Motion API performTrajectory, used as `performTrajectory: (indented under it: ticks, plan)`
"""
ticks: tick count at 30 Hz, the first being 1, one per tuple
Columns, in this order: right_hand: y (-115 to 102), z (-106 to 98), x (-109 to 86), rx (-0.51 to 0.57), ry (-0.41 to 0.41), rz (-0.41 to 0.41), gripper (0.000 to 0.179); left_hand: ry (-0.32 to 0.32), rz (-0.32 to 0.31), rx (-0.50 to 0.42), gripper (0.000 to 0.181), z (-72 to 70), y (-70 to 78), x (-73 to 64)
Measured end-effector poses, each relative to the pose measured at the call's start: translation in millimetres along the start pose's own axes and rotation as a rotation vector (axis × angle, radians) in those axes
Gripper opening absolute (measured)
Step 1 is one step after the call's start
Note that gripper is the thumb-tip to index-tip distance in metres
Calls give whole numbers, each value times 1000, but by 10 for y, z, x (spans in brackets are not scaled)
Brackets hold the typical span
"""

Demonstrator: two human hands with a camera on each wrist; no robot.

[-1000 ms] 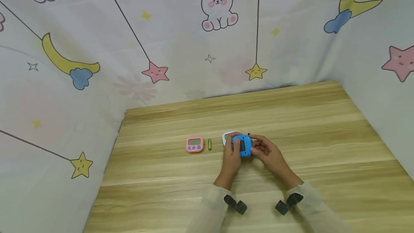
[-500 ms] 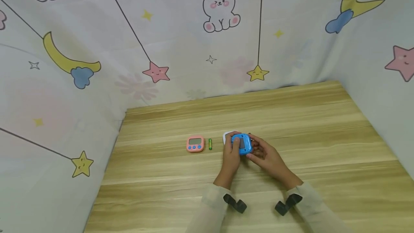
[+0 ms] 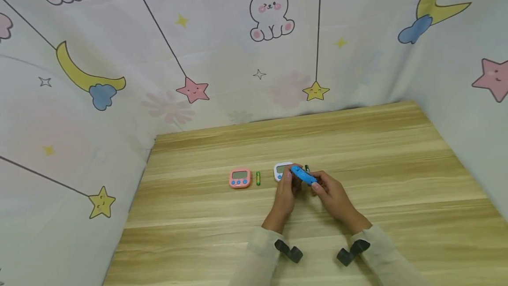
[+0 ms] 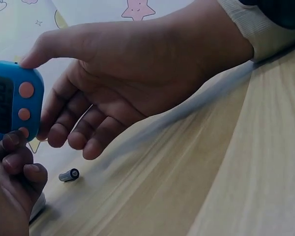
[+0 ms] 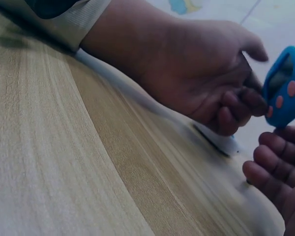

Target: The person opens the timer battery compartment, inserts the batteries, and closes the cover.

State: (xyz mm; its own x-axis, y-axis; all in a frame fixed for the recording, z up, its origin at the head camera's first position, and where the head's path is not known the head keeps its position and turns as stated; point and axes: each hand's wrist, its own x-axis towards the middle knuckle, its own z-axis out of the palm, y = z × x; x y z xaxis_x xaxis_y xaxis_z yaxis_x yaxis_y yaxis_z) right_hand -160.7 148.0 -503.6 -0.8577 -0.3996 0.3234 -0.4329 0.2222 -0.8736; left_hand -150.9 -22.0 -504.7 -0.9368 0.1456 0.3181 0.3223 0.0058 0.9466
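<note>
A blue digital timer (image 3: 303, 175) is held between both hands, seen nearly edge-on in the head view. My left hand (image 3: 284, 195) grips its left end, fingertips (image 4: 14, 140) at the lower corner by the buttons. At the other end, my right hand (image 3: 332, 193) pinches it, the thumb lying on the top edge in the left wrist view. That view shows the timer's screen with digits and its round salmon buttons (image 4: 26, 89). A white timer (image 3: 280, 170) lies behind the left hand, partly covered. Just beyond the right fingers is a dark battery (image 3: 307, 168).
A pink timer (image 3: 240, 178) with blue buttons lies to the left on the wooden table (image 3: 190, 228). A green battery (image 3: 258, 178) stands or lies beside it. Patterned cloth walls (image 3: 222, 56) enclose the back and both sides.
The blue timer has turned from its back facing up to nearly edge-on. More of the white timer and the dark battery shows now.
</note>
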Motion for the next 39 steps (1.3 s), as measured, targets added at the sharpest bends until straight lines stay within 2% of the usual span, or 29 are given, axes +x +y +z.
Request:
performTrajectory:
  ticks: [4, 8, 13, 17, 22, 25, 30, 33, 39]
  plan:
    - [8, 6, -2, 7, 37, -31, 17, 28, -6, 28, 29, 19, -33, -1]
    - [28, 22, 0, 62, 62, -57, 29, 93, 0, 88, 24, 34, -47, -6]
    - [41, 22, -3, 117, 91, -17, 40, 160, -9, 187, 24, 51, -52, -5]
    - [45, 24, -5, 86, 136, 24, 38, 224, -46, 200, 24, 60, -53, 2]
    - [67, 30, -2, 44, 191, 5, 26, 263, -50, 174, 22, 62, -54, 19]
    - [83, 28, -3, 41, 198, -20, 24, 263, -62, 99, 22, 62, -132, 23]
    - [88, 10, 6, 79, 167, -55, 38, 261, -114, -2, 24, 65, -362, 21]
    - [79, -13, 15, 99, 135, -60, 46, 276, -135, -23, 27, 66, -402, 23]
    - [88, -82, 34, -32, 92, -56, 66, 297, -164, -75, 29, 70, -409, 37]
